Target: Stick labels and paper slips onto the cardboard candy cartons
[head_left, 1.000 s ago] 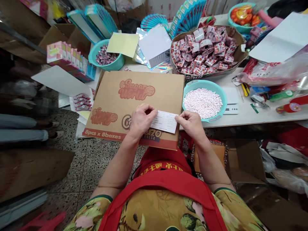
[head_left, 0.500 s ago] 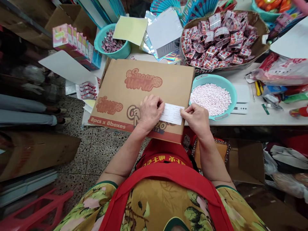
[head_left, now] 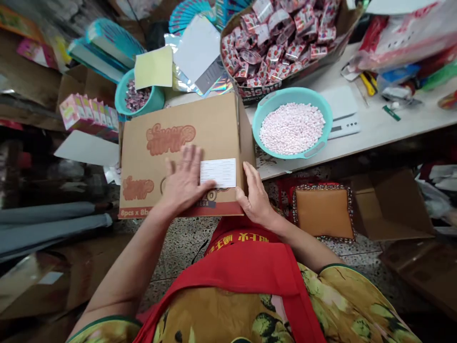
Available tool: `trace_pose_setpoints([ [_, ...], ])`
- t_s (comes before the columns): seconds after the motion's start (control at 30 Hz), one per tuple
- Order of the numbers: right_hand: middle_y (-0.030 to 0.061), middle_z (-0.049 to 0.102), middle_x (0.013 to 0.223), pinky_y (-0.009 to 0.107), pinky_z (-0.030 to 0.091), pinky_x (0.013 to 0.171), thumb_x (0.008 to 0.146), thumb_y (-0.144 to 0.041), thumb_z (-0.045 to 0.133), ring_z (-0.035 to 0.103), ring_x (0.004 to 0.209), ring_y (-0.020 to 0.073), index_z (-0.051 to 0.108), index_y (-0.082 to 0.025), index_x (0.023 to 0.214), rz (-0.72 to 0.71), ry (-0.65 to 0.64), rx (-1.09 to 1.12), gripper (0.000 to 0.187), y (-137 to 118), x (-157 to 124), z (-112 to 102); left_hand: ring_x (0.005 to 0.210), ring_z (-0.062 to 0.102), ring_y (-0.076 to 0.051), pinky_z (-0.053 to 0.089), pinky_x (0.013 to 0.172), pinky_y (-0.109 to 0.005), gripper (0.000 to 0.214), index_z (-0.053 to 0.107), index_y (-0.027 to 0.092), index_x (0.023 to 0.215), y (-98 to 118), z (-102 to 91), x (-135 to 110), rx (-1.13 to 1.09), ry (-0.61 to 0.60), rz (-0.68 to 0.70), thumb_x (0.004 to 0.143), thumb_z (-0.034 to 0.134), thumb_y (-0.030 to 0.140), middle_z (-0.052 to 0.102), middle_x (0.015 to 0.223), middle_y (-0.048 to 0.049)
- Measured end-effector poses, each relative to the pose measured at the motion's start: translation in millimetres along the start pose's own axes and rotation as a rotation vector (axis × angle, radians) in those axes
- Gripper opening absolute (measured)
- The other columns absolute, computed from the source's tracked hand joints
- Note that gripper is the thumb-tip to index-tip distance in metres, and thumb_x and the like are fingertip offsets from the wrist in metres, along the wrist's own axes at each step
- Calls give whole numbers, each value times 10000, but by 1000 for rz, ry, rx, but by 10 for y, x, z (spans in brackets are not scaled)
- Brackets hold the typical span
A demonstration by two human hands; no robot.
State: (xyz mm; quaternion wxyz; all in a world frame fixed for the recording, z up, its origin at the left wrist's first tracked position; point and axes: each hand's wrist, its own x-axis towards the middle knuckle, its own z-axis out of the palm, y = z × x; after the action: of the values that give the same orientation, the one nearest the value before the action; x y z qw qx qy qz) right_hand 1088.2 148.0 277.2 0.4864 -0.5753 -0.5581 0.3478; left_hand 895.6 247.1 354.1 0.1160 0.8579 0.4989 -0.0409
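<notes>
A brown cardboard carton [head_left: 214, 128] printed with red logos lies in front of me, partly on the white table. A white printed label [head_left: 218, 172] sits flat on its near right corner. My left hand [head_left: 183, 178] rests flat on the carton, fingers stretched out, just left of the label and touching its edge. My right hand [head_left: 254, 195] grips the carton's near right corner, fingers curled round the edge beside the label.
A teal bowl of small pink-white sweets [head_left: 292, 125] stands right of the carton, a white scale [head_left: 342, 112] beyond it. Behind are a box of wrapped red-and-white sweets [head_left: 278, 40], a teal bowl [head_left: 137, 97], paper sheets [head_left: 154, 68] and pink boxes [head_left: 89, 110]. A brown cushion [head_left: 323, 212] lies on the floor.
Both hands were pinching the label's two ends above the carton. The label now lies flat on it; my left hand has flattened out and my right hand has gone to the carton's corner.
</notes>
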Motion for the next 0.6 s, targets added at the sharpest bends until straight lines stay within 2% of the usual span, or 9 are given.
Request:
trace_pose_setpoints([
  [0.07, 163, 304, 1603, 531, 309, 1237, 981, -505, 413, 278, 1508, 278, 164, -188, 1585, 23, 38, 102, 726, 133, -155, 71, 1568, 16, -379, -54, 1231, -628, 981, 71, 244, 1641, -60, -52, 0, 49, 27, -78, 890, 359, 805, 28, 1699, -136],
  [0.1, 170, 304, 1599, 535, 306, 1237, 965, -564, 438, 273, 1511, 284, 160, -188, 1581, 3, 84, 145, 772, 192, -234, 105, 1568, -1, -377, -50, 1232, -627, 990, 30, 239, 1643, -26, -62, 2, 59, 36, -69, 893, 339, 808, -8, 1699, -138],
  [0.17, 189, 345, 1556, 549, 315, 1227, 909, -655, 500, 298, 1495, 309, 199, -178, 1559, -50, 151, 200, 860, 278, -390, 175, 1570, -6, -370, -48, 1243, -605, 1001, 24, 245, 1643, 136, -31, -1, 68, 21, 41, 884, 320, 828, -13, 1700, -129],
  [0.27, 207, 379, 1514, 562, 325, 1215, 840, -681, 571, 330, 1473, 336, 227, -160, 1542, -7, 101, 235, 939, 316, -556, 267, 1570, 21, -367, -66, 1253, -570, 1012, 126, 262, 1639, 315, 68, -18, 98, -68, 200, 851, 317, 868, 74, 1700, -116],
  [0.3, 214, 362, 1525, 564, 318, 1218, 831, -666, 584, 322, 1477, 340, 208, -153, 1548, 39, 78, 244, 958, 309, -583, 288, 1570, 24, -368, -67, 1253, -570, 1016, 137, 258, 1638, 298, 83, -24, 112, -87, 192, 848, 311, 872, 85, 1698, -121],
  [0.37, 225, 328, 1546, 566, 303, 1224, 815, -628, 612, 304, 1485, 344, 173, -143, 1556, 110, 70, 268, 989, 286, -597, 313, 1569, 8, -372, -52, 1247, -592, 1014, 95, 236, 1643, 178, 72, -43, 129, -90, 77, 865, 288, 858, 48, 1697, -141],
  [0.47, 231, 327, 1538, 569, 298, 1224, 791, -572, 650, 317, 1472, 350, 181, -134, 1550, 125, 98, 312, 994, 266, -573, 311, 1565, -42, -383, -34, 1228, -642, 1011, 14, 208, 1643, 79, 56, -114, 117, -3, -105, 892, 287, 827, -22, 1691, -166],
  [0.5, 229, 331, 1532, 567, 299, 1224, 788, -553, 655, 323, 1467, 350, 192, -133, 1547, 119, 102, 318, 984, 268, -565, 301, 1566, -40, -380, -36, 1230, -637, 1004, 36, 213, 1643, 120, 79, -149, 105, 0, -83, 892, 306, 822, 0, 1693, -161],
  [0.6, 214, 339, 1521, 558, 308, 1220, 800, -513, 645, 333, 1457, 347, 218, -143, 1541, 95, 109, 311, 932, 298, -552, 247, 1573, 56, -345, -51, 1259, -562, 934, 236, 260, 1619, 304, 206, -232, 56, -98, 149, 882, 348, 824, 171, 1684, -117],
])
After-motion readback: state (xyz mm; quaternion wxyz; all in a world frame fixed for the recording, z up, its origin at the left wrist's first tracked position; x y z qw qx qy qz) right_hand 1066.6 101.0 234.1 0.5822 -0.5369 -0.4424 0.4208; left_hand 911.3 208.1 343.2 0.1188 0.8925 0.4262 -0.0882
